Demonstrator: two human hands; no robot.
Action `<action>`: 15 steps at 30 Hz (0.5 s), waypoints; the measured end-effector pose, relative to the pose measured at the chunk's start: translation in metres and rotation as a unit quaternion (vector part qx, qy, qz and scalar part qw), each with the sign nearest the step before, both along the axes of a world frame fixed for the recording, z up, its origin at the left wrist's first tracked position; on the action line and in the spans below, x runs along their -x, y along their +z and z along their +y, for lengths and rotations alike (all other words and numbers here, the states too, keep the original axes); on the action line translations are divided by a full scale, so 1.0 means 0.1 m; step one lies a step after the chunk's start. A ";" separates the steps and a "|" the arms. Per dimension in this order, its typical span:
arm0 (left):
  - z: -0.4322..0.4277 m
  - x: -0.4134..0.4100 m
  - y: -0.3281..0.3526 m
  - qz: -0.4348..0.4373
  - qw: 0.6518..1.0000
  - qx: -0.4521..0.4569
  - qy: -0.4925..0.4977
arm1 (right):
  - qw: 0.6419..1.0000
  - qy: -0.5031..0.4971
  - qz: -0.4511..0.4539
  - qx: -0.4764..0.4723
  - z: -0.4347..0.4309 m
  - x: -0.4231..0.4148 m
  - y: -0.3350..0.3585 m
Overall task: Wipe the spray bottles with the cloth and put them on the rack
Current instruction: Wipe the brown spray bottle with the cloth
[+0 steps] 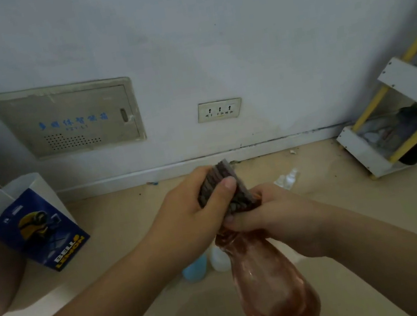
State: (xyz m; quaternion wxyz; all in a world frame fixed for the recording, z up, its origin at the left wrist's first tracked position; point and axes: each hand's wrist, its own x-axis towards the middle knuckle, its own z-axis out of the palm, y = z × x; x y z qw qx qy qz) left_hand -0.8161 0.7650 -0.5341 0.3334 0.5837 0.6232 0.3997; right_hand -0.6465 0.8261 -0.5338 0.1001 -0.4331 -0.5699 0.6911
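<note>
**Cloth on the bottle top, bottle hanging from a neck grip**

- Left hand [188, 213] curled around a dark cloth [238, 199], thumb pressed on its front. The cloth covers the top of the pink bottle [272, 292]; the spray head is hidden under it.
- Right hand [279, 215] wrapped round the bottle's neck just below the cloth. The body hangs down toward the camera, in mid-air over the floor.

Risks, as I judge them:
- Rubbing over the hidden trigger could squeeze it and spray.
- Twisting the cloth against a neck-only hold could let the heavy lower end swing or slip free.
- The lower body looks untouched by the cloth; shelving it now would leave the wipe half done.

Around:
- Blue bottle [196, 270] and white bottle [219, 261] stand on the floor, touching or nearly so, directly beneath the hands. A dropped bottle would hit them.
- Rack [413, 81], white and yellow, far right by the wall, its lower shelf already cluttered.
- Plastic scrap [287, 178] lies on the floor between the hands and the rack.
- Paper bag [31, 221] at left, well apart.
</note>
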 end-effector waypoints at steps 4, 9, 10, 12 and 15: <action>0.07 0.00 -0.08 0.165 0.984 -0.057 0.022 | 0.999 0.015 0.018 0.025 0.01 -0.05 0.01; 0.10 0.00 -0.03 0.179 0.975 -0.122 0.052 | 0.998 0.020 0.043 0.036 0.05 -0.05 0.06; 0.11 0.01 -0.03 0.126 0.984 -0.112 0.065 | 0.998 0.019 0.044 0.031 0.07 -0.04 0.07; 0.12 0.07 0.01 -0.032 0.990 -0.087 0.104 | 0.999 -0.001 0.040 0.019 0.11 -0.05 0.11; 0.14 0.18 0.11 -0.171 0.972 -0.062 0.152 | 1.000 -0.025 0.018 -0.003 0.17 -0.09 0.14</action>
